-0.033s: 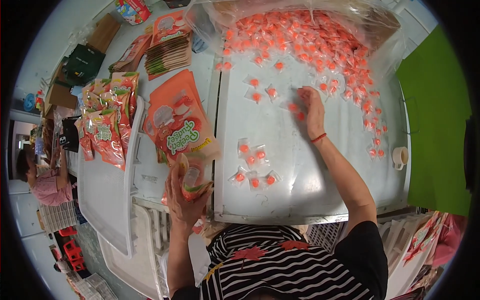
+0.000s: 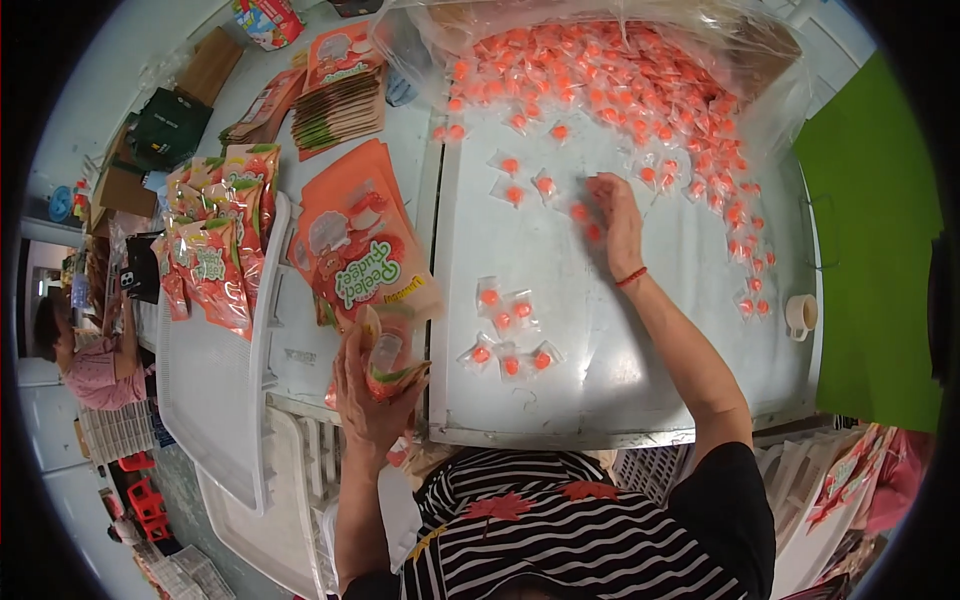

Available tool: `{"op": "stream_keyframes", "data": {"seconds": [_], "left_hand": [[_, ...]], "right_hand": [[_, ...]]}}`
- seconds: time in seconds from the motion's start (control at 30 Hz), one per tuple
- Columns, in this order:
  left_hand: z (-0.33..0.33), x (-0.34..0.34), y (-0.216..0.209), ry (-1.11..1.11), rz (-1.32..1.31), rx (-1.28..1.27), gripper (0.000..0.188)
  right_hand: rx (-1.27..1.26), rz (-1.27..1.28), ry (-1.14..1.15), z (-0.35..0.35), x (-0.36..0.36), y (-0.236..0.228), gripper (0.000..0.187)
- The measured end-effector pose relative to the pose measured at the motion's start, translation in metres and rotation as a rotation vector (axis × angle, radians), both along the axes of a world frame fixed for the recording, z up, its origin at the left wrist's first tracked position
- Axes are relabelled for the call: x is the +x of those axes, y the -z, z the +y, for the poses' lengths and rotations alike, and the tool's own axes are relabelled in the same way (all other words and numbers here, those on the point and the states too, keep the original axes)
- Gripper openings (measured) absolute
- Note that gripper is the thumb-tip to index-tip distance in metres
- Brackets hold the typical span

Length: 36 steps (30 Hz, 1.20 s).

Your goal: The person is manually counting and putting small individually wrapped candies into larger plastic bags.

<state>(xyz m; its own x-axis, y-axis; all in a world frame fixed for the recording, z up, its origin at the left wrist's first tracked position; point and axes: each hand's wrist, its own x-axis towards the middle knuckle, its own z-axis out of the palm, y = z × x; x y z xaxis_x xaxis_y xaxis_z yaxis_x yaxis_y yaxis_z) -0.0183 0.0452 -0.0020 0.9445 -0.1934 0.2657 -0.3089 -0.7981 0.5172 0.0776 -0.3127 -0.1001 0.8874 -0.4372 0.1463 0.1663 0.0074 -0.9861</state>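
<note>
Candy pouches (image 2: 210,265): puffed red bags with green trim, heaped together at the far end of the white tray.
White tray (image 2: 215,400): set along the left side of the worktop, its near part left uncovered by the bags.
Upright pouch stack (image 2: 340,115): flat bags packed closely in a row behind, with their edges turned toward the wearer.
Flat pouch pile (image 2: 365,230): red, printed bags laid overlapping and slanted, just beyond the left hand.
Left hand (image 2: 366,405): closed around one pouch, which is gripped between thumb and fingers.
Held pouch (image 2: 393,350): kept at the near edge of the worktop, its clear window turned up; whether anything is inside cannot be told.
Near candies (image 2: 502,320): six red sweets in clear wrappers, scattered in a loose group on the pale tabletop (image 2: 580,400).
Far candies (image 2: 514,194): three more, placed near the right fingertips, on their left.
Right hand (image 2: 620,220): loosely curled, with a red bracelet (image 2: 634,276) worn at the wrist; two blurred candies (image 2: 579,212) are seen at the fingertips, but whether they are gripped cannot be told.
Candy heap (image 2: 620,75): massed at the far side, partly surrounded by clear plastic, with a trail spread down the right.
Cream mug (image 2: 801,315): stood at the tabletop's right edge.
</note>
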Motion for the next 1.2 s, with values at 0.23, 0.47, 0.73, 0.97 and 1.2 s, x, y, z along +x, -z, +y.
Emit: {"op": "stream_keyframes", "data": {"seconds": [0.23, 0.47, 0.73, 0.97, 1.2], "left_hand": [[0.007, -0.005, -0.002, -0.019, 0.011, -0.015, 0.098], [0.011, -0.003, -0.002, -0.017, 0.02, 0.033, 0.098], [0.016, -0.005, 0.005, -0.072, -0.017, 0.007, 0.095], [0.015, 0.002, 0.001, -0.057, -0.003, 0.007, 0.098], [0.001, -0.001, 0.003, -0.028, -0.007, -0.006, 0.098]], "right_hand": [[0.591, -0.066, 0.007, -0.016, 0.038, 0.002, 0.036], [-0.716, -0.03, 0.071, -0.023, 0.081, -0.013, 0.026], [-0.538, -0.017, -0.12, -0.005, 0.085, 0.009, 0.031], [-0.17, 0.124, -0.237, 0.002, 0.078, -0.031, 0.047], [-1.214, -0.316, -0.416, 0.063, 0.062, -0.01, 0.038]]}}
